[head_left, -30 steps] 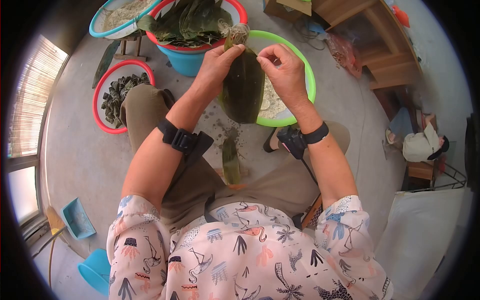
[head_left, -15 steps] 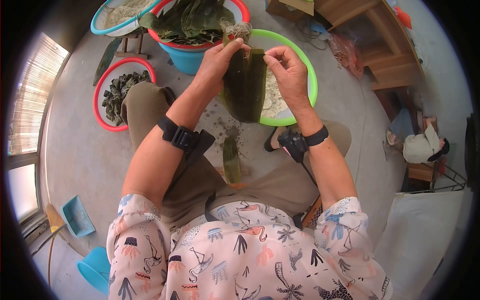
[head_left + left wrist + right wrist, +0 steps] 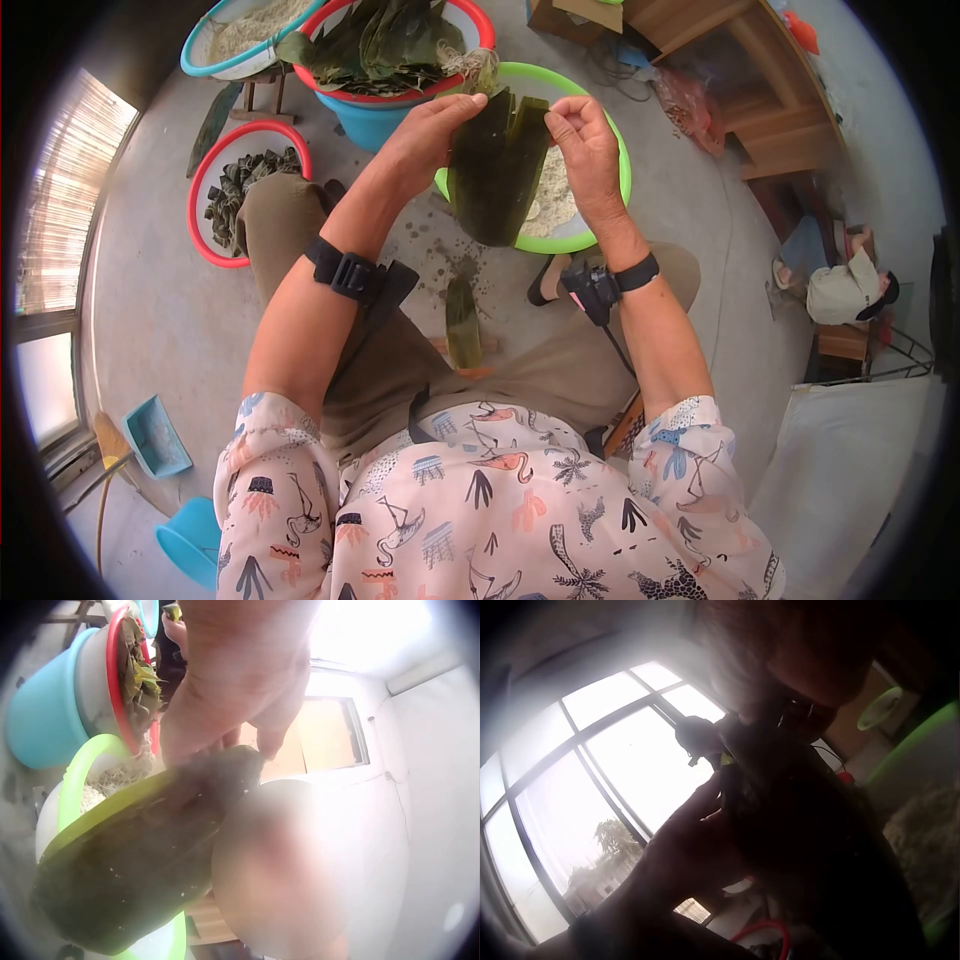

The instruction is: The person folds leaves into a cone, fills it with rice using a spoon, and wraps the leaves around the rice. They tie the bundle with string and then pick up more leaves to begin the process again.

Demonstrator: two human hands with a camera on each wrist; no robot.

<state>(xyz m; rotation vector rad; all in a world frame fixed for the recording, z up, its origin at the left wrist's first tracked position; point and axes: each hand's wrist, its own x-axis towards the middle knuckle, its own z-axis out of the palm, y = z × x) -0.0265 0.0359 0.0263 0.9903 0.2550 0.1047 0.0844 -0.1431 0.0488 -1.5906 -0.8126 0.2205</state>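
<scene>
the fingers of my left hand [image 3: 432,140] are closed narrow on the broad dark green leaves [image 3: 492,185], with the thumb at their upper left edge. the fingers of my right hand [image 3: 588,150] are curled, and thumb and forefinger pinch the upper right corner. how far the left fingers reach behind the leaves, i cannot tell; the right wrist view is too dark to show more.

the leaves overlap and hang between the two hands, with a notch in their top edge and a rounded lower end. in the head view they cover the left part of the round basin with bright green rim [image 3: 624,170], where pale grain [image 3: 553,200] lies inside. above the left hand, the round basin with red rim [image 3: 488,30], full of long leaves, has its edge near, and a tuft of pale string [image 3: 474,62] hangs at this edge.

to the right, grey floor [image 3: 690,215] shows between the green rim and the brown wooden cabinet [image 3: 765,90]. below the held leaves there is wet-spotted floor, then one single long green leaf [image 3: 462,325] between the knees. at the left knee stands the smaller red-rimmed basin [image 3: 193,215] with dark tied bundles [image 3: 240,185].
</scene>
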